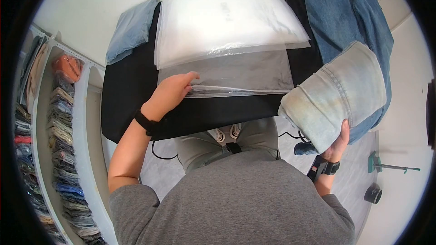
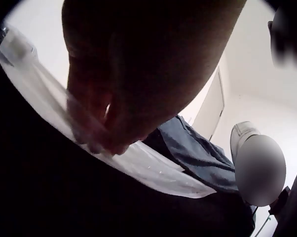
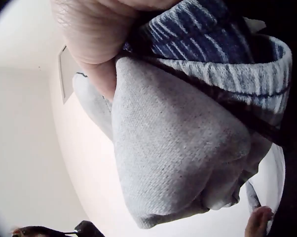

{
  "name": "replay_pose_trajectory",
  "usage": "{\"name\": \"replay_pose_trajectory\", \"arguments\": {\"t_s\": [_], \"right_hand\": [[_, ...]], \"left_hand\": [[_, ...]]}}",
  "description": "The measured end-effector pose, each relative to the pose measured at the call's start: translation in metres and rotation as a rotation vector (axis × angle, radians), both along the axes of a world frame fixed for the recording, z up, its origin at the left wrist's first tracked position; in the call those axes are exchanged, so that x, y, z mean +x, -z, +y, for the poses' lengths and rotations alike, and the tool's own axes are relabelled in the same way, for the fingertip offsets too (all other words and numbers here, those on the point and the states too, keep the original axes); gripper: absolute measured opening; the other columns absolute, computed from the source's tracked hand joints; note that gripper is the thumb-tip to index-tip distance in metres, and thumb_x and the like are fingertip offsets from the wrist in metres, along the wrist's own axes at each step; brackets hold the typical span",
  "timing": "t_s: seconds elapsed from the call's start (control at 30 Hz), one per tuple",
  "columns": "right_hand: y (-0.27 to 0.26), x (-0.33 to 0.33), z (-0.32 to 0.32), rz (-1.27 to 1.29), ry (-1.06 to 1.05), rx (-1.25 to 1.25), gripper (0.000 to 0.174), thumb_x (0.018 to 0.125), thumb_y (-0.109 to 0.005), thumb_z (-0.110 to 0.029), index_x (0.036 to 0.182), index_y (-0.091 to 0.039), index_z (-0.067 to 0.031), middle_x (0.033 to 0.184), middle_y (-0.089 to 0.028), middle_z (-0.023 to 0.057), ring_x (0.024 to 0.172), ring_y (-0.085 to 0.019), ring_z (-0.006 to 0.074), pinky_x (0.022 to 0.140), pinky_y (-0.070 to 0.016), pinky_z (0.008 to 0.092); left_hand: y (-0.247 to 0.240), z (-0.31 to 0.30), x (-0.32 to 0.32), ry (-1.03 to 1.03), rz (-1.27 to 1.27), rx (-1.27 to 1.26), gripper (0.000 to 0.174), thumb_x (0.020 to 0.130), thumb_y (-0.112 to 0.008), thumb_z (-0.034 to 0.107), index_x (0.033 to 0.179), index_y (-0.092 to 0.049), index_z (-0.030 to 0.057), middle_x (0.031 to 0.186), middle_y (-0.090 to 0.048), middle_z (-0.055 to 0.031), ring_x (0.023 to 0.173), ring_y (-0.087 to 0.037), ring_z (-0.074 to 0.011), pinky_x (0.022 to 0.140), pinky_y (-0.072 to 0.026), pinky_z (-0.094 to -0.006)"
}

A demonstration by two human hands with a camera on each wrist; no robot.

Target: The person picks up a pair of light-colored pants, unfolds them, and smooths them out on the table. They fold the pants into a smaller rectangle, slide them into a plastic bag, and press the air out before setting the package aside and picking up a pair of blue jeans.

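Two grips occupied: right hand [image 1: 337, 147] holds folded jeans [image 1: 336, 93] at 3 o'clock; left hand [image 1: 169, 93] pinches clear bag [image 1: 245, 73] at its 8 o'clock edge. Probably bag-opening; next calls for parting the lip.

A folded pale-blue denim garment [image 1: 338, 90] hides most fingers of the right hand [image 1: 337, 146], while the head view's top edge crops a draped mid-blue denim garment [image 1: 347, 11].
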State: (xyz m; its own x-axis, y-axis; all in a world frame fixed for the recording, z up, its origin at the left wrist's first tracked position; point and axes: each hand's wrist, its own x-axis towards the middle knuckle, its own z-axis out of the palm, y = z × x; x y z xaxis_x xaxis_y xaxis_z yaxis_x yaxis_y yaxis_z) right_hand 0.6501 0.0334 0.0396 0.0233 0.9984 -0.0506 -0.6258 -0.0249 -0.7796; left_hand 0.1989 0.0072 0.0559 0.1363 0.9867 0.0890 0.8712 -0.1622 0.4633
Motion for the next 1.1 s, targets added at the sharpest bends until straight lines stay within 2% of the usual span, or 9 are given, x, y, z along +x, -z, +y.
{"name": "replay_pose_trajectory", "arguments": {"t_s": [0.13,0.2,0.3,0.43,0.6,0.83,0.93,1.0,1.1], "right_hand": [[0.002,-0.005,0.004,-0.159,0.000,0.038,0.063,0.083,-0.063,-0.030,0.133,-0.039,0.0015,0.128,-0.050,0.0185,0.115,-0.052,0.0318,0.096,-0.0441,0.0432],[-0.017,-0.021,0.004,-0.246,-0.049,0.033,0.063,0.080,-0.065,-0.027,0.130,-0.041,0.0024,0.124,-0.053,0.0167,0.111,-0.053,0.0282,0.096,-0.0425,0.0391],[-0.049,-0.057,0.004,-0.350,-0.112,0.061,0.065,0.076,-0.069,-0.024,0.128,-0.043,0.0040,0.119,-0.056,0.0151,0.108,-0.054,0.0235,0.095,-0.0392,0.0336],[-0.067,-0.087,0.010,-0.537,-0.398,0.074,0.068,0.073,-0.075,-0.020,0.127,-0.042,0.0038,0.117,-0.056,0.0144,0.108,-0.053,0.0213,0.097,-0.0385,0.0330],[-0.062,-0.117,0.019,-0.564,-0.702,0.125,0.067,0.074,-0.076,-0.014,0.128,-0.040,0.0034,0.119,-0.056,0.0131,0.110,-0.053,0.0196,0.097,-0.0393,0.0320],[-0.055,-0.130,0.046,-0.508,-0.897,0.003,0.074,0.077,-0.074,-0.025,0.135,-0.037,0.0037,0.130,-0.051,0.0167,0.118,-0.048,0.0229,0.102,-0.0341,0.0329],[-0.060,-0.133,0.059,-0.468,-0.943,-0.068,0.067,0.079,-0.072,-0.022,0.133,-0.041,0.0031,0.126,-0.053,0.0156,0.113,-0.053,0.0235,0.097,-0.0409,0.0330],[-0.069,-0.138,0.065,-0.497,-0.956,-0.120,0.057,0.081,-0.070,-0.019,0.128,-0.046,0.0026,0.118,-0.058,0.0134,0.105,-0.058,0.0218,0.089,-0.0476,0.0323],[-0.081,-0.150,0.078,-0.540,-0.948,-0.073,0.049,0.082,-0.069,-0.018,0.122,-0.052,0.0028,0.111,-0.062,0.0124,0.099,-0.061,0.0200,0.088,-0.0481,0.0314]], "left_hand": [[-0.002,0.002,0.001,0.184,0.149,0.111,0.024,0.078,-0.056,-0.003,0.100,-0.060,0.0054,0.093,-0.058,-0.0115,0.085,-0.058,-0.0316,0.072,-0.0475,-0.0377],[-0.011,0.003,0.010,0.244,0.149,0.202,0.045,0.077,-0.052,-0.007,0.120,-0.053,0.0079,0.104,-0.057,-0.0144,0.089,-0.058,-0.0336,0.077,-0.0479,-0.0393],[-0.037,-0.002,0.029,0.228,0.210,0.270,0.062,0.076,-0.049,-0.011,0.134,-0.041,0.0098,0.118,-0.052,-0.0167,0.096,-0.057,-0.0348,0.082,-0.0479,-0.0400],[-0.057,0.008,0.033,0.126,0.160,0.132,0.068,0.075,-0.048,-0.014,0.138,-0.037,0.0091,0.129,-0.044,-0.0181,0.107,-0.053,-0.0358,0.085,-0.0473,-0.0376],[-0.073,0.036,0.032,0.080,-0.101,0.410,0.075,0.070,-0.042,-0.019,0.140,-0.034,0.0060,0.139,-0.037,-0.0179,0.123,-0.044,-0.0343,0.095,-0.0423,-0.0361],[-0.093,0.020,0.045,0.189,0.133,0.506,0.074,0.066,-0.041,-0.019,0.137,-0.039,0.0032,0.139,-0.042,-0.0158,0.113,-0.050,-0.0311,0.089,-0.0453,-0.0315],[-0.105,0.010,0.071,0.226,0.271,0.416,0.061,0.070,-0.044,-0.013,0.129,-0.048,0.0008,0.135,-0.048,-0.0131,0.096,-0.053,-0.0272,0.089,-0.0435,-0.0331],[-0.095,0.012,0.081,0.300,0.273,0.505,0.054,0.073,-0.045,-0.008,0.127,-0.050,0.0002,0.134,-0.049,-0.0120,0.099,-0.052,-0.0271,0.090,-0.0421,-0.0338],[-0.091,0.011,0.093,0.404,0.279,0.601,0.045,0.079,-0.045,0.002,0.124,-0.053,-0.0003,0.133,-0.051,-0.0100,0.104,-0.052,-0.0263,0.092,-0.0397,-0.0347]]}}
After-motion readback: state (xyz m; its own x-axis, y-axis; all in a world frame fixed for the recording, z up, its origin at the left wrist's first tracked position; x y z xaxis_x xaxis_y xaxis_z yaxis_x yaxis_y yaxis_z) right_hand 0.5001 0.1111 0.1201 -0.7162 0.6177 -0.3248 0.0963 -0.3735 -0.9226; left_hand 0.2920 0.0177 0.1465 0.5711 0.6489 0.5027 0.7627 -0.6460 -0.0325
